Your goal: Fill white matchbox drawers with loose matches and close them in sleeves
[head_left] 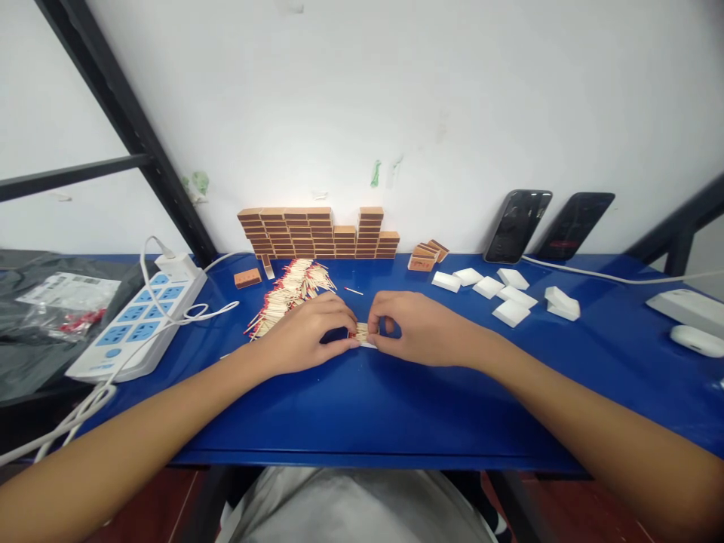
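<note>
A blue table (396,407) stands against a white wall (396,90), with stacked matchboxes (317,234) at its far edge, a power strip (141,317) on the left and white trays (498,290) on the right. Near the middle, the left hand (308,332) and right hand (412,328) pinch a small bundle of matches (362,333) between their fingertips, beside a loose heap of matches (288,290) just to the far left.

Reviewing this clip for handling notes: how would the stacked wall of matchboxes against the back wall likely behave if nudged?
The matchbox stack would probably topple or shed boxes easily: they sit loose in uneven columns. Each box looks small and cardboard, so likely light. The blue table looks smooth, so boxes may slide rather than grip.
</note>
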A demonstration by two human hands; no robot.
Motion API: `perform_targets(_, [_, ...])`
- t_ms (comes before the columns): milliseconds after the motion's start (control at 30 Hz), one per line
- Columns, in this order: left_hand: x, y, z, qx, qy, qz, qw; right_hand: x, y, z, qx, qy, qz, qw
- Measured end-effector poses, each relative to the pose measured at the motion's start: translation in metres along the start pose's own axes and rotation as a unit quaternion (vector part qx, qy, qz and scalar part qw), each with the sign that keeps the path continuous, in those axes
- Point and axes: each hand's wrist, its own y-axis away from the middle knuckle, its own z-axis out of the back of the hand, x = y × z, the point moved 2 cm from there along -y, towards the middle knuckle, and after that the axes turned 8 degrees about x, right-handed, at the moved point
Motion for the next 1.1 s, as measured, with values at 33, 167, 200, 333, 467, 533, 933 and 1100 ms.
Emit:
perform_targets(33, [0.0002,0.0,-0.0001,0.0,-0.002,0.001,1.0,-0.0002,0.0001,0.0,0.003,0.0,0.003,1.0])
perform_targets(167, [0.0008,-0.0002,-0.0006,0.002,-0.005,-0.002,1.0,-0.0026,-0.0008,-0.0002,0.018,-0.004,0.014,1.0])
perform_targets(200, [0.0009,-0.0003,-0.0007,0.002,-0.005,-0.003,1.0,-0.0033,-0.0011,-0.0001,0.019,-0.004,0.013,1.0])
perform_targets(333, [0.0007,-0.0002,-0.0008,0.005,-0.004,-0.007,1.0,-0.0033,-0.0023,-0.0003,0.01,0.006,0.005,1.0])
perform_targets(467, [0.0011,0.0003,-0.0015,0.004,-0.003,-0.005,1.0,-0.0002,-0.0035,-0.0012,0.008,0.014,0.006,1.0])
perform_targets(533, [0.0018,0.0005,-0.002,0.004,-0.004,-0.003,1.0,0.0002,-0.0039,-0.0015,0.008,0.018,0.001,1.0])
perform_targets(933, [0.0009,0.0004,-0.0007,0.003,-0.002,-0.003,1.0,-0.0043,-0.0033,-0.0064,0.005,0.013,0.018,1.0])
perform_targets(1100, [0.0007,0.0006,-0.0006,0.004,-0.002,-0.002,1.0,-0.0026,-0.0035,-0.0051,0.012,-0.007,0.06,0.998])
